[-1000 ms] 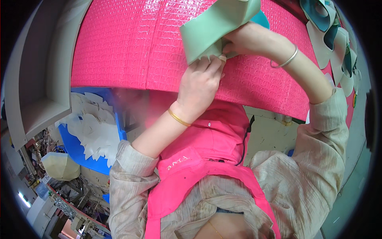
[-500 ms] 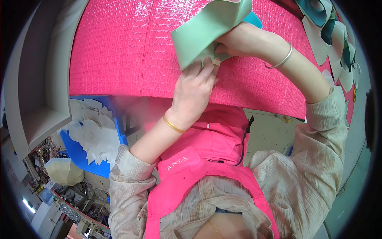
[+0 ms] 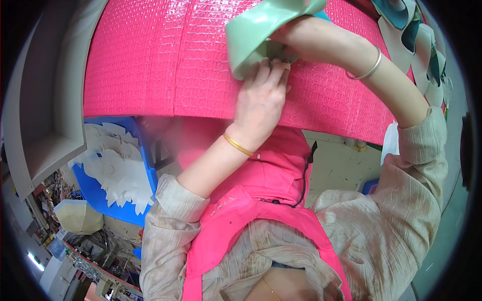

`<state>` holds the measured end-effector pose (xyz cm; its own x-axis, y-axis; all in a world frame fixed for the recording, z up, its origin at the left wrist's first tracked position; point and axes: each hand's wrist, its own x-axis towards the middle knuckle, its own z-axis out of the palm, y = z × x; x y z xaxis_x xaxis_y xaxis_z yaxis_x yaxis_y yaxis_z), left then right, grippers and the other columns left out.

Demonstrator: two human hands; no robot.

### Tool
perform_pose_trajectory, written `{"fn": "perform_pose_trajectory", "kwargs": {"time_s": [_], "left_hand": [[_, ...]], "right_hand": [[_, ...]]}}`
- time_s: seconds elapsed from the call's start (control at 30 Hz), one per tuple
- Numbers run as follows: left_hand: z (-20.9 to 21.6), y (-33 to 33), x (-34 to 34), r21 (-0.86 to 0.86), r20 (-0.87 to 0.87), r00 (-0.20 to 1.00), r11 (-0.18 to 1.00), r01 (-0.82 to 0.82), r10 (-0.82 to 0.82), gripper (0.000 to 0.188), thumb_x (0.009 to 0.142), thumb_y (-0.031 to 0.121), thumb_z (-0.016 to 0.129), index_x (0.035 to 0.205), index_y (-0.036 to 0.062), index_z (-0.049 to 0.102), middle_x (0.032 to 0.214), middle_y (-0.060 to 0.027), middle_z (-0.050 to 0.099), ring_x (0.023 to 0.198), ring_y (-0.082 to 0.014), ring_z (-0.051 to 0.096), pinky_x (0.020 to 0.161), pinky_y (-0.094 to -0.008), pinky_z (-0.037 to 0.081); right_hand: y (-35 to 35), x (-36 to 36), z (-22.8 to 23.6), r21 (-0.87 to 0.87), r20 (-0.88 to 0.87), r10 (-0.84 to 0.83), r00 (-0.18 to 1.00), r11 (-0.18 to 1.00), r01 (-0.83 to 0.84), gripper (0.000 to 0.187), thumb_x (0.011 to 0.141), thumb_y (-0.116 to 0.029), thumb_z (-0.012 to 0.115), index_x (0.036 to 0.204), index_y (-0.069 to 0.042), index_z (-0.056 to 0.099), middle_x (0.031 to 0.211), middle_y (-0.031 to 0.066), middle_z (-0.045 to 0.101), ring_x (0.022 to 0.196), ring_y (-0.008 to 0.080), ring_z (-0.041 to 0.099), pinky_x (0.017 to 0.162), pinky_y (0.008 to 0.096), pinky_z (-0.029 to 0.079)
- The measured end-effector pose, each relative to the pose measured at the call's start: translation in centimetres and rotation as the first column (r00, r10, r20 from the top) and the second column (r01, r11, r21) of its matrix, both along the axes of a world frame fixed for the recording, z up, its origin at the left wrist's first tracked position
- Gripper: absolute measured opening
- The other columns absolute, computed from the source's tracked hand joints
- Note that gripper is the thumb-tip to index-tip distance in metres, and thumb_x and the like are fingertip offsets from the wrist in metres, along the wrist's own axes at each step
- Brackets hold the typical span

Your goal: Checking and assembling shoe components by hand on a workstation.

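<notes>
Two straps of a pink apron (image 3: 216,241) lie nearest, between loose beige sleeves (image 3: 173,210). Just beyond, the left hand (image 3: 261,98), a yellow bracelet (image 3: 238,145) at its wrist, has its fingers bent close together, pinching the lower edge of a pale green piece (image 3: 253,30) of smooth sheet. The right hand (image 3: 301,37), with a silver bangle (image 3: 370,69) on its forearm, reaches into the fold of that piece from the right; its fingertips are mostly hidden, so I cannot tell whether they grip. The piece curls in a loop over the glossy pink table cover (image 3: 135,65). Farther off, whitish and teal pieces (image 3: 424,47) overlap at the upper right, and lower down at the left a blue bin (image 3: 128,214) holds white cut pieces (image 3: 120,170).

As for progress, I judge the handling of this one piece to be midway: it is in hand and not yet laid down, while how much is finished does not show. Faint pale lettering (image 3: 235,201) on the apron is too blurred to read, and I can make out no brand or label
</notes>
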<state>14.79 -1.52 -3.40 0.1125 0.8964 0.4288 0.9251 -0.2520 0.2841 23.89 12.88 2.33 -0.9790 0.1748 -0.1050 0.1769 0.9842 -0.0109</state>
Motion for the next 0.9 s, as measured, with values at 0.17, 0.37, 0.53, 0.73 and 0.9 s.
{"fn": "perform_pose_trajectory", "kwargs": {"time_s": [0.17,0.37,0.53,0.73,0.9], "left_hand": [[1.7,1.1,1.0,-0.284,0.058,0.998,0.958,0.050,-0.035,0.032,0.074,0.018,0.056,0.100,-0.0012,0.057,0.109,-0.0130,0.049,0.106,-0.0260,0.044,0.092,-0.0372,0.036],[0.2,0.9,1.7,-0.048,-0.037,0.999,0.999,0.017,-0.018,0.032,0.076,0.017,0.053,0.097,-0.0059,0.058,0.109,-0.0130,0.049,0.104,-0.0283,0.044,0.090,-0.0381,0.036],[0.3,1.9,2.7,0.004,-0.120,0.993,1.000,0.020,-0.019,0.030,0.077,0.017,0.051,0.097,-0.0041,0.059,0.112,-0.0142,0.048,0.107,-0.0301,0.042,0.092,-0.0437,0.035],[0.0,1.9,2.4,-0.007,-0.068,0.997,1.000,-0.030,0.029,0.038,0.077,0.017,0.055,0.110,0.0001,0.052,0.113,-0.0119,0.048,0.101,-0.0259,0.047,0.090,-0.0388,0.039],[0.5,2.7,3.3,-0.153,-0.193,0.980,0.986,-0.065,0.035,0.040,0.077,0.020,0.056,0.112,0.0021,0.051,0.112,-0.0109,0.048,0.099,-0.0253,0.047,0.090,-0.0400,0.039]], "right_hand": [[-1.0,0.3,0.4,0.093,-0.023,-0.015,1.000,0.996,0.017,0.010,0.066,-0.008,0.060,0.075,-0.004,0.062,0.069,0.0124,0.062,0.067,0.0253,0.062,0.061,0.0344,0.049],[1.9,2.2,-0.9,-0.084,-0.111,-0.020,0.994,0.996,0.011,0.021,0.062,-0.003,0.059,0.082,0.002,0.058,0.073,0.0172,0.059,0.068,0.0300,0.061,0.062,0.0351,0.049],[0.6,1.1,0.8,0.096,0.095,0.031,0.995,0.995,-0.040,0.028,0.064,-0.001,0.059,0.092,-0.001,0.056,0.076,0.0173,0.060,0.071,0.0305,0.061,0.066,0.0340,0.048],[2.3,3.0,-1.8,0.132,0.121,-0.123,0.985,0.985,0.107,0.035,0.073,-0.012,0.054,0.107,-0.006,0.054,0.103,0.0122,0.058,0.096,0.0218,0.056,0.083,0.0310,0.043],[2.6,3.4,-3.3,0.729,0.248,0.076,0.966,0.642,-0.237,0.037,0.076,-0.017,0.049,0.112,-0.008,0.051,0.112,0.0094,0.053,0.106,0.0188,0.050,0.090,0.0304,0.039]]}}
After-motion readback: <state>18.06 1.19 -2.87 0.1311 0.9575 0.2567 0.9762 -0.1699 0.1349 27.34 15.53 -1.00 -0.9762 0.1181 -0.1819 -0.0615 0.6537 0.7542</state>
